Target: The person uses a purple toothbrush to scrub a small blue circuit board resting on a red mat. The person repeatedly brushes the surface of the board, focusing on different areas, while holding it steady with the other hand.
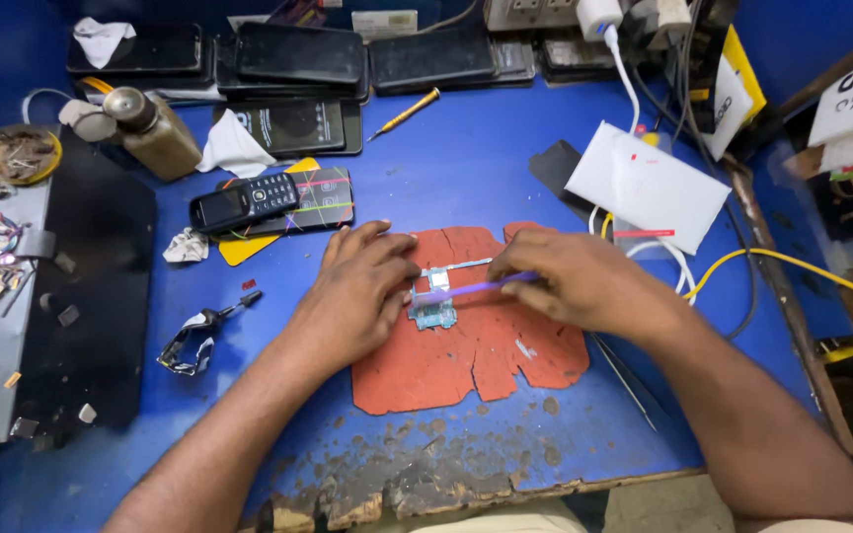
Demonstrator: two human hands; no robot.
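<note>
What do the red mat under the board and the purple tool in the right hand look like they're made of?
Torn red mat: likely silicone or rubber; matte, with ragged, cracked edges. Thin purple tool held in the right hand: probably translucent plastic; it is blurred, so this is uncertain. Small circuit board: greenish laminate with shiny metal parts.

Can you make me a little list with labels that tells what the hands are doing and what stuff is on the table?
left hand: presses down on a small circuit board
right hand: holds a thin purple tool, tip over the board
mat: orange-red, cracked, under the board
table: blue, edge chipped
keypad phone: black, left of the mat, lying on another phone
back row: several dark phones stacked
screwdriver: yellow handle
bottle: brownish, far left
cable: yellow, on the right
</note>
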